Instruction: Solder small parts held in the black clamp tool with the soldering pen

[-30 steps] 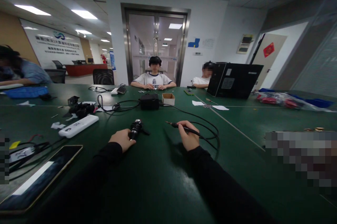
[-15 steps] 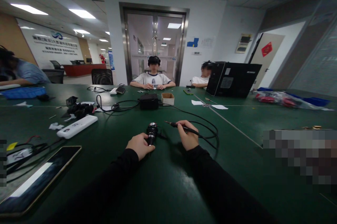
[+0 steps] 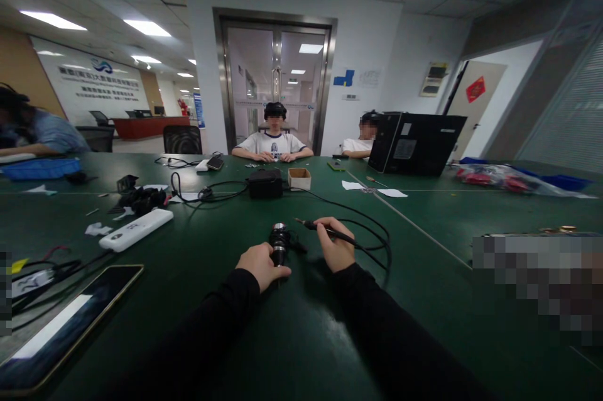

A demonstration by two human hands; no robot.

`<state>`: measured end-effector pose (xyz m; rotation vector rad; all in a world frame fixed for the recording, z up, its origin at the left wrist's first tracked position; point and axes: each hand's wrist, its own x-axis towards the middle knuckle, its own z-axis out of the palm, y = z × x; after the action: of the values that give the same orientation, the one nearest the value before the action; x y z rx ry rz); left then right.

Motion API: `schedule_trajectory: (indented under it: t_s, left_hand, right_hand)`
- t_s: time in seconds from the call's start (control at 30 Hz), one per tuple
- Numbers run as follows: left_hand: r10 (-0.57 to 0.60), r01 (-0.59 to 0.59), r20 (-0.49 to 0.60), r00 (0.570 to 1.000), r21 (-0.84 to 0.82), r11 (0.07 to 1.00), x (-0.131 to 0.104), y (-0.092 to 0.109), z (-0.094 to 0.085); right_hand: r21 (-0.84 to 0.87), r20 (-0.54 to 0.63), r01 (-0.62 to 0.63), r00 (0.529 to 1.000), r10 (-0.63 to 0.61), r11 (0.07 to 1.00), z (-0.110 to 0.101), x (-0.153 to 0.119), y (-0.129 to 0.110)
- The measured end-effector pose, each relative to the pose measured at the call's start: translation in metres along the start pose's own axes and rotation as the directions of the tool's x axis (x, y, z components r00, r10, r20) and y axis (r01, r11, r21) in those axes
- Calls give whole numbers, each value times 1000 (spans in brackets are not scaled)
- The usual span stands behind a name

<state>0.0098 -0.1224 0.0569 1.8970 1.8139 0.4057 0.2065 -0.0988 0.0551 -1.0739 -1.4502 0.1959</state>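
Note:
My left hand (image 3: 262, 264) is closed round the lower part of a black cylindrical device (image 3: 279, 237) with silver bands and a reddish far end. A dark strand, perhaps a cord, lies against its right side; the part under my fingers is hidden. In my right hand (image 3: 336, 247) is a soldering iron (image 3: 308, 224), gripped like a pen, its thin metal tip pointing left toward the device without touching it. From its handle a black cable (image 3: 372, 252) loops over the green table (image 3: 301, 332). A black box (image 3: 265, 184) sits beyond both hands.
Behind the device stands a small cardboard box (image 3: 299, 180). To the left are a white power bank-like block (image 3: 136, 230), a smartphone (image 3: 70, 325) and tangled cables. A black computer case (image 3: 417, 143) stands at the back right. Co-workers sit across the table and far left.
My left hand has shifted slightly right with the cylindrical device, bringing it nearer the soldering iron's tip. My right hand has stayed almost in place.

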Motion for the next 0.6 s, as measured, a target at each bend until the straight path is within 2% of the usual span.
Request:
schedule_trajectory:
  t_s: [0.1,0.17,0.23,0.3,0.4,0.47,0.6]
  left_hand:
    - [-37,52,144,989,-99,994,10,-6,-8]
    - [-122,168,242,963,-180,969,23,-10,-18]
    - [-203,261,263,943,-210,942,40,-12,-27]
    - [-210,241,169,963,-192,951,59,-13,-33]
    - [-120,115,-31,992,-139,984,82,-12,-31]
    - [-93,83,-72,993,-135,987,92,-8,-23]
    - [-58,43,-72,996,-203,978,101,-3,-6]
  right_hand:
    - [10,8,-13,1000,12,1000,1,0,1]
    - [13,12,-23,1000,23,1000,1,0,2]
    - [20,19,-37,999,36,999,2,-1,4]
    - [26,36,-55,998,54,998,3,-1,7]
    - [16,75,-67,995,66,998,6,-1,12]
    - [21,97,-68,993,66,997,8,-2,15]
    - [56,144,-74,987,65,996,10,-2,15]
